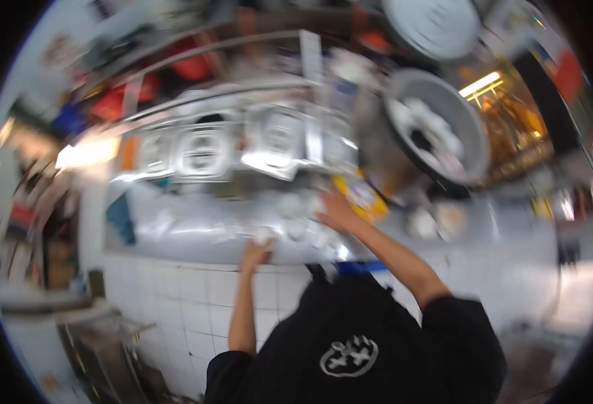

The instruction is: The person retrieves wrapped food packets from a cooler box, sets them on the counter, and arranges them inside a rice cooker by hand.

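Observation:
My left hand (259, 253) is at the front edge of the metal counter (168, 219), its fingers closed around a small white round object (264, 236) whose kind is too blurred to tell. Farther in and to the right, my right hand (337, 213) reaches over the counter; motion smears its fingers. Between the hands stand several pale, cup-like round things (294, 227), also smeared. Just right of my right hand lies a yellow packet (362, 196). Whether that hand touches the packet or a white thing beside it, I cannot make out.
Lidded metal pans (203, 151) line the back of the counter. A large grey tub (475, 145) with white contents stands at the right rear, below a round pale lid (434, 27). White bundles (438, 222) sit at right, a teal cloth (120, 219) at left.

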The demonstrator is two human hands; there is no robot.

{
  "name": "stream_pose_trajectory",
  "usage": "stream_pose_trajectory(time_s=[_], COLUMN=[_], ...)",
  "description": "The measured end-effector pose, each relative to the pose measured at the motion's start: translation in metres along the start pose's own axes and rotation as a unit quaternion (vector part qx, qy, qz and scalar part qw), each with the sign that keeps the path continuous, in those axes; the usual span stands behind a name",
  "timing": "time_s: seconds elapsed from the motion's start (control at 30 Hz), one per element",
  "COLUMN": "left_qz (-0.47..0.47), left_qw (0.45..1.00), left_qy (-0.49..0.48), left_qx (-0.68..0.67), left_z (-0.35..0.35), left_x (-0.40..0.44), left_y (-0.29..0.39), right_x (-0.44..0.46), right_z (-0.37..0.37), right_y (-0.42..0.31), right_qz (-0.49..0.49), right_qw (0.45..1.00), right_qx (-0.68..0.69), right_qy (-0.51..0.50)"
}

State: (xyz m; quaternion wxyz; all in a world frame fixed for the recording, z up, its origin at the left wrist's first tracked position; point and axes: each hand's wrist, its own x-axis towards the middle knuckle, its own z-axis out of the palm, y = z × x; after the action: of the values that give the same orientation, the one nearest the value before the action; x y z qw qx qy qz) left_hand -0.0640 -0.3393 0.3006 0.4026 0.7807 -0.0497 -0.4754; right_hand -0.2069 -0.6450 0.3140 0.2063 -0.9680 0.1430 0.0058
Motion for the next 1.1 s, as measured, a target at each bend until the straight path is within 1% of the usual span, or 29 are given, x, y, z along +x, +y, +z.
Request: stream_pose_trajectory(time_s=[0.03, 0.07, 0.1, 0.13, 0.17, 0.2, 0.23, 0.33, 0.4, 0.43, 0.47, 0.5, 0.53, 0.57, 0.6, 0.67, 0.73, 0.77, 0.83, 0.87, 0.93, 1.0, 1.03, 1.07, 1.1], left_qz=[0.037, 0.087, 0.130, 0.162, 0.181, 0.189, 0.203, 0.213, 0.222, 0.219, 0.214, 0.180, 0.205, 0.228, 0.225, 0.224, 0.217, 0.216, 0.237, 0.248, 0.293, 0.339, 0.309, 0.271, 0.230], left_qw=[0.997, 0.989, 0.976, 0.962, 0.949, 0.942, 0.935, 0.909, 0.920, 0.927, 0.929, 0.939, 0.943, 0.947, 0.953, 0.961, 0.959, 0.957, 0.943, 0.935, 0.897, 0.845, 0.855, 0.852, 0.845], left_qy=[0.028, 0.072, 0.131, 0.189, 0.237, 0.267, 0.286, 0.341, 0.303, 0.277, 0.273, 0.258, 0.223, 0.184, 0.155, 0.095, 0.097, 0.100, 0.152, 0.178, 0.262, 0.336, 0.331, 0.332, 0.334], left_qx=[0.060, 0.097, 0.115, 0.113, 0.102, 0.077, 0.058, 0.107, 0.113, 0.124, 0.128, 0.137, 0.137, 0.134, 0.134, 0.134, 0.154, 0.164, 0.176, 0.182, 0.201, 0.240, 0.254, 0.300, 0.347], left_z=[0.007, 0.016, 0.026, 0.032, 0.037, 0.038, 0.042, 0.060, 0.082, 0.089, 0.100, 0.111, 0.118, 0.127, 0.130, 0.128, 0.122, 0.120, 0.111, 0.107, 0.103, 0.090, 0.085, 0.087, 0.086], left_x=[0.008, 0.017, 0.026, 0.028, 0.030, 0.015, 0.004, -0.030, -0.030, -0.037, -0.058, -0.079, -0.081, -0.083, -0.100, -0.135, -0.135, -0.130, -0.115, -0.106, -0.085, -0.066, -0.062, -0.053, -0.045], left_y=[-0.006, -0.013, -0.017, -0.017, -0.016, -0.005, -0.003, -0.014, -0.047, -0.067, -0.074, -0.080, -0.101, -0.123, -0.124, -0.119, -0.121, -0.120, -0.101, -0.090, -0.061, -0.026, -0.006, 0.007, 0.020], right_x=[-0.011, -0.025, -0.038, -0.053, -0.069, -0.085, -0.100, -0.139, -0.163, -0.170, -0.178, -0.180, -0.178, -0.170, -0.156, -0.114, -0.068, -0.050, -0.015, -0.003, 0.019, 0.033, 0.040, 0.039, 0.046], right_z=[-0.020, -0.013, -0.026, -0.009, -0.016, -0.026, -0.039, -0.032, -0.025, -0.019, -0.016, -0.014, -0.014, -0.014, -0.015, -0.022, -0.043, -0.051, -0.057, -0.051, -0.039, -0.040, -0.036, -0.041, -0.035], right_y=[-0.014, -0.017, -0.024, -0.011, -0.020, -0.028, -0.037, -0.039, -0.036, -0.037, -0.033, -0.027, -0.021, -0.012, -0.002, 0.012, 0.011, 0.011, 0.014, 0.023, 0.036, 0.035, 0.039, 0.034, 0.035], right_qz=[0.023, -0.004, 0.004, -0.052, -0.036, -0.054, -0.080, -0.109, -0.114, -0.116, -0.113, -0.115, -0.109, -0.112, -0.113, -0.158, -0.211, -0.219, -0.231, -0.215, -0.182, -0.161, -0.156, -0.161, -0.192], right_qw=[0.999, 0.996, 0.996, 0.983, 0.975, 0.969, 0.966, 0.966, 0.965, 0.964, 0.963, 0.962, 0.964, 0.967, 0.970, 0.965, 0.961, 0.969, 0.971, 0.974, 0.973, 0.962, 0.963, 0.959, 0.950], right_qx=[0.033, 0.028, 0.053, 0.078, 0.124, 0.138, 0.163, 0.210, 0.232, 0.237, 0.240, 0.242, 0.236, 0.220, 0.202, 0.152, 0.085, 0.039, -0.054, -0.063, -0.084, -0.154, -0.143, -0.148, -0.183], right_qy=[0.003, 0.082, 0.077, 0.156, 0.180, 0.196, 0.185, 0.102, 0.045, 0.047, 0.044, 0.045, 0.051, 0.064, 0.076, 0.144, 0.158, 0.111, 0.018, -0.029, -0.118, -0.156, -0.168, -0.179, -0.164])
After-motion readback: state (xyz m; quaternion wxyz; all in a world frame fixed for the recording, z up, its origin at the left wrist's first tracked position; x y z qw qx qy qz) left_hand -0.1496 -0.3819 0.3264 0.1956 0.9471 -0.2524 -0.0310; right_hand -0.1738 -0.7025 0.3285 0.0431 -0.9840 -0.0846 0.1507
